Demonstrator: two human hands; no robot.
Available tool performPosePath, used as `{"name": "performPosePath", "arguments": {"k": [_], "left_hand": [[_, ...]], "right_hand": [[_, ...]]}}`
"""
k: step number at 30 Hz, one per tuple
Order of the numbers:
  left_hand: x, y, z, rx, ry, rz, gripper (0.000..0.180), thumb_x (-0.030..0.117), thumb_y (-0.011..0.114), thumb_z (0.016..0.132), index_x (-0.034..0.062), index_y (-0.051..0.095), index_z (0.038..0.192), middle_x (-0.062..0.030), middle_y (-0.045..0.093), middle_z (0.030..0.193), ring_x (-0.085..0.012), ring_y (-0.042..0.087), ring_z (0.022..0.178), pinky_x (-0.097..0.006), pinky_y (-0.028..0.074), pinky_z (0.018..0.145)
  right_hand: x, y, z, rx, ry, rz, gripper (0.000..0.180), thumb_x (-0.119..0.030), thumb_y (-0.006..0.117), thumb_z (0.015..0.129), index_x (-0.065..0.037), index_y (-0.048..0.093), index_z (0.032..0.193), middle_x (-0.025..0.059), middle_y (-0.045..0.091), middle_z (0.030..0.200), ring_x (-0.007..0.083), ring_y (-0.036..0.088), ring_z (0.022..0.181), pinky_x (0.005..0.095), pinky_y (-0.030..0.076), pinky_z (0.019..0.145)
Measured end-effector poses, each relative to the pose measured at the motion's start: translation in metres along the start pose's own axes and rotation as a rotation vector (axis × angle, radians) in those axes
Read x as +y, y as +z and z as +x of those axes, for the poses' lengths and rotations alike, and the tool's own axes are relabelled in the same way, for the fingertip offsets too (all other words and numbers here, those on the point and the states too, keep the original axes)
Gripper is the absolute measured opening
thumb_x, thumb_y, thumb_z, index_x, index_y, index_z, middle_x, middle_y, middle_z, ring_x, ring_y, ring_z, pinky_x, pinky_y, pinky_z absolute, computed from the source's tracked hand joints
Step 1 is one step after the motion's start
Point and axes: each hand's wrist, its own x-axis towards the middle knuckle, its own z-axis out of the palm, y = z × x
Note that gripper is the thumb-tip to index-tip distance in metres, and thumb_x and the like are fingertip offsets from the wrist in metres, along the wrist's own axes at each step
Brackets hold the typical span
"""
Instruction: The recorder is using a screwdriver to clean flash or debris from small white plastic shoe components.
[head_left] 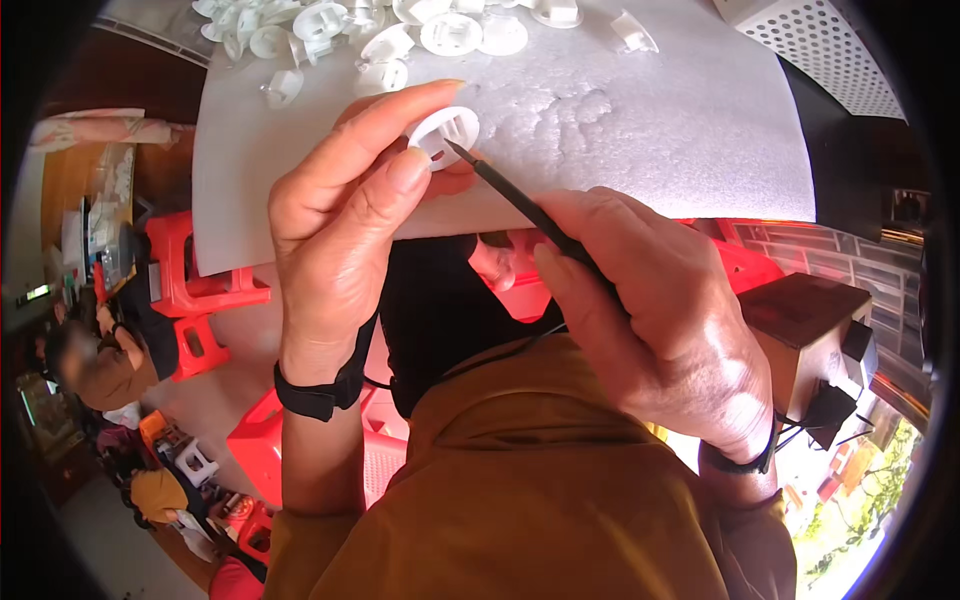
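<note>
My left hand pinches a small white round plastic part by its rim, between thumb and fingers, over the near edge of the table. The part is tilted, with slots and raised ribs showing on its face. My right hand is closed round a thin dark pointed tool, like a scraper or pick. Its tip meets the face of the white part, near the ribs. Whether the tip presses in or only touches, I cannot tell. Both wrists wear black bands.
Similar white parts lie heaped along the far side of the foam-covered table. One part lies apart on the right. A perforated white box stands far right. Red stools and other people are at left.
</note>
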Motion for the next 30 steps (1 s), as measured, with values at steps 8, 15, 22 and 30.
{"name": "performPosePath", "arguments": {"k": [8, 15, 22, 30], "left_hand": [[-0.005, 0.001, 0.003, -0.020, 0.133, 0.235, 0.028, 0.003, 0.064, 0.087, -0.0008, 0.064, 0.115, -0.0035, 0.058, 0.104, -0.0071, 0.054, 0.084, -0.021, 0.047, 0.073], [-0.003, 0.007, 0.001, 0.017, 0.077, 0.108, 0.031, 0.013, 0.057, 0.093, -0.0045, 0.059, 0.119, -0.0085, 0.062, 0.107, -0.0151, 0.063, 0.088, -0.028, 0.052, 0.078], [0.029, 0.027, -0.013, 0.072, -0.013, -0.015, 0.036, 0.018, 0.053, 0.096, -0.0096, 0.055, 0.120, -0.0135, 0.066, 0.094, -0.0155, 0.066, 0.076, -0.027, 0.055, 0.069], [0.023, 0.026, -0.020, 0.072, 0.044, -0.009, 0.035, 0.016, 0.053, 0.096, -0.0100, 0.056, 0.119, -0.0143, 0.067, 0.095, -0.0163, 0.066, 0.075, -0.026, 0.055, 0.068]], "right_hand": [[-0.011, 0.004, 0.009, -0.031, -0.002, -0.146, 0.018, 0.003, 0.055, 0.087, 0.005, 0.057, 0.104, 0.0176, 0.062, 0.085, 0.0314, 0.062, 0.074, 0.0335, 0.049, 0.065], [-0.011, 0.000, 0.002, 0.019, 0.152, -0.034, 0.016, -0.002, 0.062, 0.085, 0.002, 0.058, 0.100, 0.0022, 0.053, 0.069, 0.0083, 0.049, 0.059, 0.0242, 0.039, 0.054], [-0.012, -0.005, 0.009, 0.089, 0.358, 0.329, 0.015, -0.014, 0.054, 0.096, 0.000, 0.055, 0.097, -0.0011, 0.052, 0.065, 0.0040, 0.043, 0.055, 0.0203, 0.036, 0.050], [-0.026, -0.008, 0.025, 0.013, 0.227, 0.515, 0.016, -0.014, 0.058, 0.093, 0.001, 0.057, 0.099, -0.0009, 0.055, 0.071, 0.0026, 0.044, 0.056, 0.0185, 0.035, 0.051]]}}
